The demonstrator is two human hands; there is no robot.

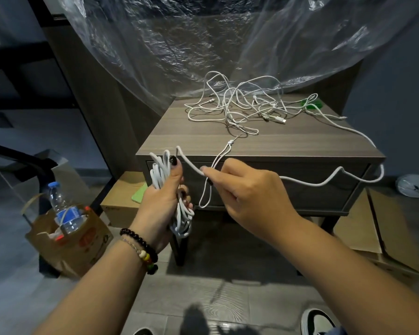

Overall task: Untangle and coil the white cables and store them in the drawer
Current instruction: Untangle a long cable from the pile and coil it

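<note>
Head view: left hand (163,197) grips a coiled white cable (183,216), fingers curled round it; right hand (247,189) pinches the trailing strand (191,164); tangled white cables (242,105) lie on the table (179,134) above the closed drawer (324,192).

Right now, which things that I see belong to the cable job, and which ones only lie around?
Belong to the job:
- coiled cable gripped in the left hand
- loose strand pinched by the right hand
- tangled white cables on the nightstand
- closed drawer

Just lying about:
- water bottle in a paper bag
- cardboard boxes
- plastic sheet
</note>
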